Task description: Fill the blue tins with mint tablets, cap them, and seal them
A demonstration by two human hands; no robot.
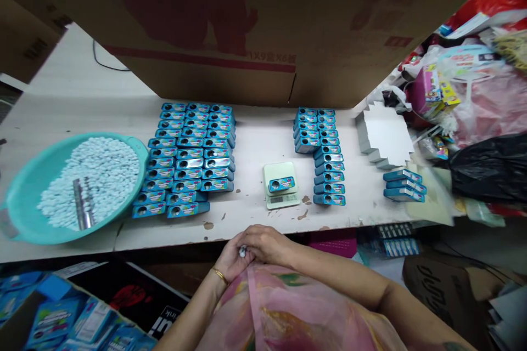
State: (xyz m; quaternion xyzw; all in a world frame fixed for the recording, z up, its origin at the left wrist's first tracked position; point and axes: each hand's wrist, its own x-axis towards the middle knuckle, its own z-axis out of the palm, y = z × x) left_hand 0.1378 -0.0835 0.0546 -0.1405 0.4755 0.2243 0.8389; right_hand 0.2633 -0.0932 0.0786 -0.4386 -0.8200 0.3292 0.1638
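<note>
My left hand [230,260] and my right hand [263,244] meet at the table's near edge, just above my lap. Both are closed together around a small white piece [242,252] that I cannot make out fully. Straight ahead a small pale scale [284,197] carries one blue tin [281,183]. A large block of blue tins [187,159] lies in rows to the left of it. A narrower block of blue tins [323,156] lies to its right. At far left a teal basin [24,219] holds white candies [99,170] and a metal scoop [82,203].
A big cardboard box [255,22] overhangs the back of the white table [247,142]. A stack of white trays [382,134] and three loose tins [403,185] lie at the right, beside bags and clutter [486,115]. Boxes of blue packets [61,312] sit below left.
</note>
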